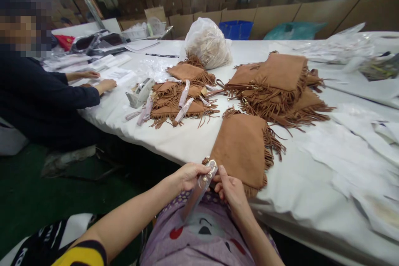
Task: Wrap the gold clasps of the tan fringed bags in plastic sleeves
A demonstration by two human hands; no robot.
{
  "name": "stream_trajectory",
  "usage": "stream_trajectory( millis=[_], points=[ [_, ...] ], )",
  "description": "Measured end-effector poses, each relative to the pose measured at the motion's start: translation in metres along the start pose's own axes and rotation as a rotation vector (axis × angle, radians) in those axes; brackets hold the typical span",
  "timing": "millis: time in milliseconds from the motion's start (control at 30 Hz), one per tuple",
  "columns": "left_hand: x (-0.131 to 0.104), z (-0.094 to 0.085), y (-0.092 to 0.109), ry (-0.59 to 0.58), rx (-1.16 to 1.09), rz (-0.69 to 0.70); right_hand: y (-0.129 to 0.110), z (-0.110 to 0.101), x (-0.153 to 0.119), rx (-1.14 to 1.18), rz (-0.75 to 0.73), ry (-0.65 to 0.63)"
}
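Note:
A brown strap in a clear plastic sleeve (199, 193), with gold-coloured metal fittings at its upper end, hangs from my left hand (190, 176). The thumb and fingers of that hand pinch it just below the metal ring. Close by on the right is my right hand (230, 188), its fingers curled and the index finger raised beside the fittings; what it grips, if anything, is hidden. Just beyond both hands a brown fringed bag (241, 145) lies flat at the table's edge, its near left corner by the strap's metal end.
More fringed bags (282, 75) are piled at the right. Others with wrapped straps (177, 99) lie left of centre, beside a grey tape dispenser (140, 92). A stuffed plastic bag (207, 43) stands behind. A co-worker (46, 87) handles papers at the left. White sheets (358, 153) cover the right side.

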State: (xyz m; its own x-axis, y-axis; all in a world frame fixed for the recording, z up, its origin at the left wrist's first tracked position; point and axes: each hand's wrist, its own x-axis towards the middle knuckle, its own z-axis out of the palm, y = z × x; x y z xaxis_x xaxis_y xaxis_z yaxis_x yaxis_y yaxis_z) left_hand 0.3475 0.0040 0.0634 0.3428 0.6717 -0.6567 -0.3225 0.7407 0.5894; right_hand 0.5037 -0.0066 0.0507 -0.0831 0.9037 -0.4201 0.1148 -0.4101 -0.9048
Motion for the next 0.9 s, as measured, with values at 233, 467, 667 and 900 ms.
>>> stream_trajectory(
  millis=[233,467,667,900],
  points=[
    [-0.007,0.004,-0.003,0.016,0.048,0.054,-0.002,0.007,0.004,0.102,-0.033,0.008],
    [-0.011,0.008,-0.016,0.172,0.203,0.256,-0.005,0.01,0.01,0.059,-0.052,0.036],
    [-0.001,0.008,-0.013,0.284,0.279,0.356,-0.007,0.003,0.009,-0.053,-0.062,0.003],
    [-0.009,0.006,-0.003,0.236,0.334,0.445,-0.008,0.006,-0.001,0.114,-0.025,-0.205]
  ],
)
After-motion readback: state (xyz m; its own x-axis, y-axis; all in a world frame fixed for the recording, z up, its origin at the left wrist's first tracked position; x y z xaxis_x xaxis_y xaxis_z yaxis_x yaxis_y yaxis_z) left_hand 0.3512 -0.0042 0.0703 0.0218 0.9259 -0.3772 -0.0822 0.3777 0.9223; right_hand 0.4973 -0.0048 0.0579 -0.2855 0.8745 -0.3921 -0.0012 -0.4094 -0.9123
